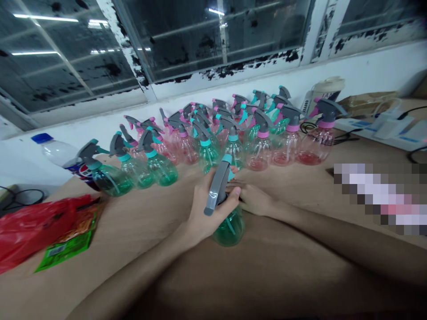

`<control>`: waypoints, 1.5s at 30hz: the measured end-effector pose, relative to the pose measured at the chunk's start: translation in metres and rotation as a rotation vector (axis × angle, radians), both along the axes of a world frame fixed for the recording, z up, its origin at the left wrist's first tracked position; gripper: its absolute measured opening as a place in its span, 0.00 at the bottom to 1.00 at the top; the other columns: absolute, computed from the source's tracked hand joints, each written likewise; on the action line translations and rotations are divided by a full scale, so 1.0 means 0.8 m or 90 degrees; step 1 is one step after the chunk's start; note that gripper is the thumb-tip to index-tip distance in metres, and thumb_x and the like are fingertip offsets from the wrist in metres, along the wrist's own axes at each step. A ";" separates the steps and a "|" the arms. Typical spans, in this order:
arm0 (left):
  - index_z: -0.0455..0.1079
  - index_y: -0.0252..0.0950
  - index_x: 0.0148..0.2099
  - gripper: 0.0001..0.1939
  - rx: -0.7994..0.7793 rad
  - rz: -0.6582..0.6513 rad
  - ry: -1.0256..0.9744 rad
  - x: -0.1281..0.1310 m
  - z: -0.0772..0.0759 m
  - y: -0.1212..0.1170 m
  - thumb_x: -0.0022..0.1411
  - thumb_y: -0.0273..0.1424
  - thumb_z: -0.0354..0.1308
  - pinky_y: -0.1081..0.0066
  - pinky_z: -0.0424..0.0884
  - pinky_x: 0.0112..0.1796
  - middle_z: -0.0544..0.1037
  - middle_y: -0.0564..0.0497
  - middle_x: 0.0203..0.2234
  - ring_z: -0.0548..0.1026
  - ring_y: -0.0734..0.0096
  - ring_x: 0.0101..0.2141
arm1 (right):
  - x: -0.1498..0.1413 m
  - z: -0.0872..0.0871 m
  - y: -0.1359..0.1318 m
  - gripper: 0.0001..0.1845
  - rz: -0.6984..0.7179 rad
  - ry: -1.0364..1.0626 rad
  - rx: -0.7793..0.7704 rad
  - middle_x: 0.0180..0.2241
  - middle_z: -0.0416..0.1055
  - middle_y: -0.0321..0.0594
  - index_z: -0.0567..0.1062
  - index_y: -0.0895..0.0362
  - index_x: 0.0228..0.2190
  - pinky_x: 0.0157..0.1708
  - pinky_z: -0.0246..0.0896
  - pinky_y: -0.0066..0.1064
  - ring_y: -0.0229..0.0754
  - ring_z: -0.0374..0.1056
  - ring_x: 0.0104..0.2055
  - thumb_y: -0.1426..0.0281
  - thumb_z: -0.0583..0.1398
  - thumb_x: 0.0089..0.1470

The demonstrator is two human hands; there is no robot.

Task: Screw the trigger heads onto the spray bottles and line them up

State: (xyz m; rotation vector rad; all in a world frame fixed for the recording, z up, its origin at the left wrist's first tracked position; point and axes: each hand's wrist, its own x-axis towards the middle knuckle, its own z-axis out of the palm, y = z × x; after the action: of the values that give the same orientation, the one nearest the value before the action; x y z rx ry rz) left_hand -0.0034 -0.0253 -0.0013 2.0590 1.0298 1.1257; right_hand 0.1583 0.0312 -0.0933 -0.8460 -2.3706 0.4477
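A green spray bottle (pixel 230 229) with a grey trigger head stands on the brown table (pixel 287 266) in front of me. My left hand (pixel 207 209) is wrapped round its neck and trigger head. My right hand (pixel 255 200) lies just behind and right of the bottle, fingers curled against its neck. Beyond them stand several more spray bottles, green ones (pixel 160 169) toward the left and pink ones (pixel 287 146) toward the right.
A red plastic bag (pixel 30 226) and a green packet (pixel 66 246) lie at the left. A clear drink bottle with a blue cap (pixel 60 153) lies behind them. A power strip with plugs (pixel 387 129) and a white tub (pixel 325 91) sit at the back right.
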 end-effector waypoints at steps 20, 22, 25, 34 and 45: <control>0.66 0.39 0.48 0.14 0.035 -0.001 0.010 0.002 0.006 -0.002 0.59 0.30 0.55 0.66 0.74 0.34 0.76 0.51 0.31 0.76 0.67 0.29 | -0.001 -0.008 0.000 0.18 -0.019 0.012 0.018 0.56 0.67 0.48 0.72 0.56 0.51 0.54 0.61 0.46 0.49 0.60 0.60 0.67 0.52 0.61; 0.67 0.39 0.48 0.14 0.053 0.019 0.021 0.002 0.006 -0.002 0.58 0.31 0.55 0.65 0.74 0.35 0.76 0.50 0.31 0.76 0.66 0.31 | 0.000 -0.007 0.000 0.19 -0.017 0.011 0.009 0.56 0.66 0.49 0.72 0.56 0.51 0.55 0.60 0.46 0.49 0.61 0.59 0.66 0.52 0.61; 0.68 0.40 0.47 0.14 0.075 0.030 0.029 0.003 0.005 -0.001 0.57 0.31 0.55 0.63 0.73 0.36 0.76 0.49 0.33 0.76 0.64 0.33 | 0.000 -0.008 0.000 0.19 -0.020 0.006 0.002 0.56 0.67 0.50 0.72 0.58 0.51 0.57 0.58 0.46 0.49 0.61 0.59 0.65 0.52 0.62; 0.71 0.39 0.41 0.08 0.072 0.054 0.038 0.004 0.007 -0.008 0.58 0.29 0.55 0.68 0.72 0.33 0.76 0.51 0.32 0.75 0.69 0.30 | 0.000 -0.005 0.000 0.18 -0.016 -0.007 0.012 0.56 0.67 0.48 0.72 0.56 0.51 0.57 0.58 0.46 0.48 0.62 0.59 0.66 0.52 0.62; 0.65 0.39 0.36 0.03 0.048 0.037 0.062 0.003 0.020 -0.011 0.61 0.33 0.53 0.72 0.69 0.26 0.71 0.55 0.23 0.71 0.73 0.23 | -0.002 -0.011 0.001 0.20 -0.049 -0.022 0.030 0.55 0.68 0.52 0.71 0.60 0.52 0.49 0.65 0.45 0.50 0.68 0.52 0.66 0.52 0.61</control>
State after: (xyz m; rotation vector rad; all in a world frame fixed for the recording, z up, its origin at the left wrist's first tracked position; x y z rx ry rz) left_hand -0.0014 -0.0342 0.0147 2.1752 1.1162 1.1174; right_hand 0.1563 0.0319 -0.1019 -0.9273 -2.3608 0.3476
